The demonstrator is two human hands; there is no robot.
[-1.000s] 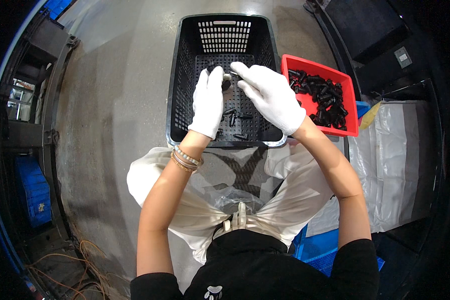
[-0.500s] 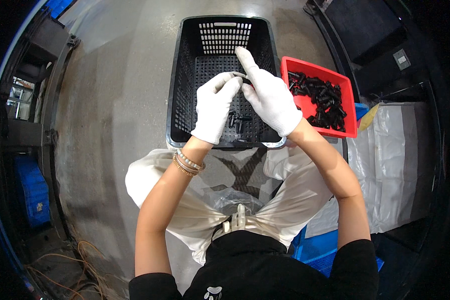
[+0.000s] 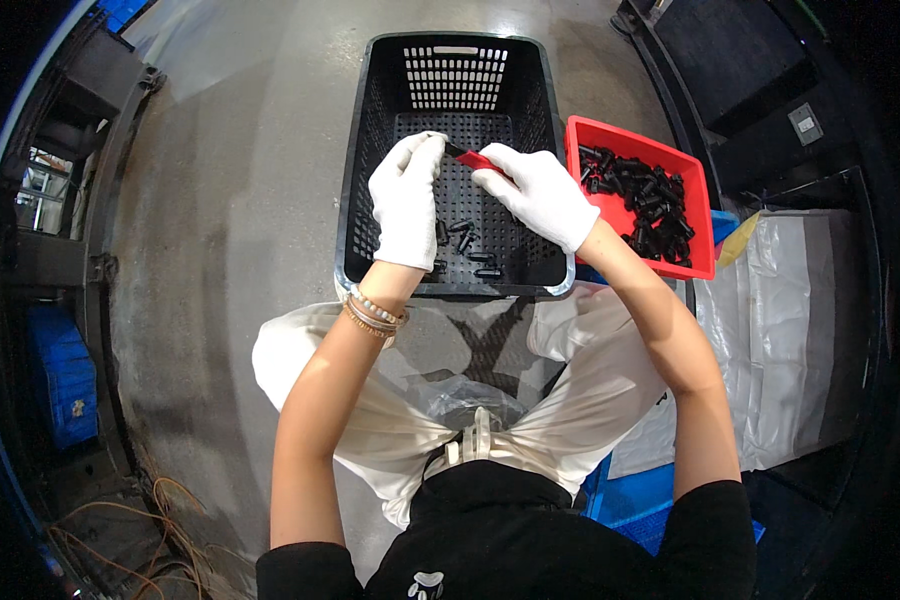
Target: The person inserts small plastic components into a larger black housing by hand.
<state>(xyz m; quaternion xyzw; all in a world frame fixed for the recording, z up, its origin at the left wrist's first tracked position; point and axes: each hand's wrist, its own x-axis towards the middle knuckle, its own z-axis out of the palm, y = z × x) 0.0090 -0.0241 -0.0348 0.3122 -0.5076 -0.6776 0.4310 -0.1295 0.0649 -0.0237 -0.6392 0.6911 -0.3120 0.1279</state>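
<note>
Your white-gloved right hand [image 3: 542,195] grips the slim red tool [image 3: 478,161], axis toward 10 o'clock. Your white-gloved left hand [image 3: 406,200] curls there, contents unclear.

The crate [image 3: 450,290] (loose parts [image 3: 466,240] on its floor) stands left of a bin [image 3: 618,212] holding more parts [image 3: 660,208].
</note>
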